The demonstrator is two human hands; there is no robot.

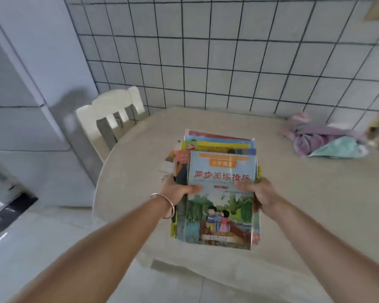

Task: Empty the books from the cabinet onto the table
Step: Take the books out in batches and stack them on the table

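1. Two hands clamp a fanned stack of thin, glossy, colourful paperback children's books [217, 193] over the round beige-clothed table [315, 215]: left hand [175, 191] at the stack's nine o'clock edge, right hand [258, 193] at three o'clock, thumbs pressed on the blue top cover.
2. Judged moderately heavy, floppy and slippery; the covers could slide apart.
3. Holding both side edges, fingers underneath, looks soundest.
4. A white slatted chair [112, 114] stands at ten o'clock, crumpled purple and teal cloth [324, 143] at two.
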